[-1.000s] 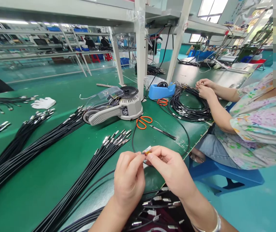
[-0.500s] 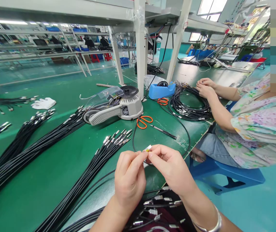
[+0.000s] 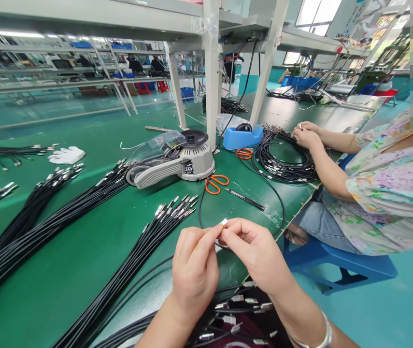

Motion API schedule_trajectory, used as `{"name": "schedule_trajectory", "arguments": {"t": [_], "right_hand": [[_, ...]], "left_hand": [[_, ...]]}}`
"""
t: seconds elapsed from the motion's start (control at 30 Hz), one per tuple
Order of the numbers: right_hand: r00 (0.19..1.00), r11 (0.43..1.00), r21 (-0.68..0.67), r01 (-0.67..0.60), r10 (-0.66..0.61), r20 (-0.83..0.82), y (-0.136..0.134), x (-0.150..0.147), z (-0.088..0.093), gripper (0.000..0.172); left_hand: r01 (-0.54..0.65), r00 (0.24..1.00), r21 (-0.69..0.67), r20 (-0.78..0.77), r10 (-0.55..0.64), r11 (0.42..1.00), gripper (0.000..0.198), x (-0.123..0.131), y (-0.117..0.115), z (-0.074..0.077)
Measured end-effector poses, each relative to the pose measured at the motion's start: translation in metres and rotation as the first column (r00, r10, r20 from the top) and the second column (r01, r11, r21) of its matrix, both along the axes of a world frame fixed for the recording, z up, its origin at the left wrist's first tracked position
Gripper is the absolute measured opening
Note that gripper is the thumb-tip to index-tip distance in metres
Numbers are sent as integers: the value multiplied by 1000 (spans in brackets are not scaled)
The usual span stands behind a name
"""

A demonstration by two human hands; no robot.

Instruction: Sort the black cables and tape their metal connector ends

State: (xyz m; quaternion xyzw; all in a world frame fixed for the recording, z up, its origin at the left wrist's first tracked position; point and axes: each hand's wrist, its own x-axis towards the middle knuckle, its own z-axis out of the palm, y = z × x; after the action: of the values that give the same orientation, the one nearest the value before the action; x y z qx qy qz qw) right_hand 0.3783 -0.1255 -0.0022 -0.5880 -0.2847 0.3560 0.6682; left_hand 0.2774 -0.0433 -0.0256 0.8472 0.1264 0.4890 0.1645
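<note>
Between the fingertips of both my hands is the metal-ended connector of a black cable, a touch of yellow showing at its base. My left hand pinches it from the left, thumb and forefinger pressed together. From the other side my right hand closes its thumb and fingers on the same end. The fingers hide most of the connector. A black cable runs out leftward below my left hand. Several cables with silver connectors lie below my wrists, and a fanned cable bundle rests on the green table to the left.
Beyond my hands are a grey tape dispenser, orange-handled scissors, a utility knife and a blue tape holder. At right a co-worker handles a coil of black cables, seated on a blue stool. A white glove lies left.
My fingers have shifted slightly at the connector, and less of its yellow part shows. The co-worker's hands have moved a little. My hands stay in nearly the same place.
</note>
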Motion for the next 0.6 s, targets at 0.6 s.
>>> {"name": "schedule_trajectory", "arguments": {"t": [0.6], "right_hand": [[934, 996, -60, -72, 46, -354, -18, 0, -18, 41]], "left_hand": [[-122, 988, -14, -95, 120, 992, 19, 4, 3, -14]]}}
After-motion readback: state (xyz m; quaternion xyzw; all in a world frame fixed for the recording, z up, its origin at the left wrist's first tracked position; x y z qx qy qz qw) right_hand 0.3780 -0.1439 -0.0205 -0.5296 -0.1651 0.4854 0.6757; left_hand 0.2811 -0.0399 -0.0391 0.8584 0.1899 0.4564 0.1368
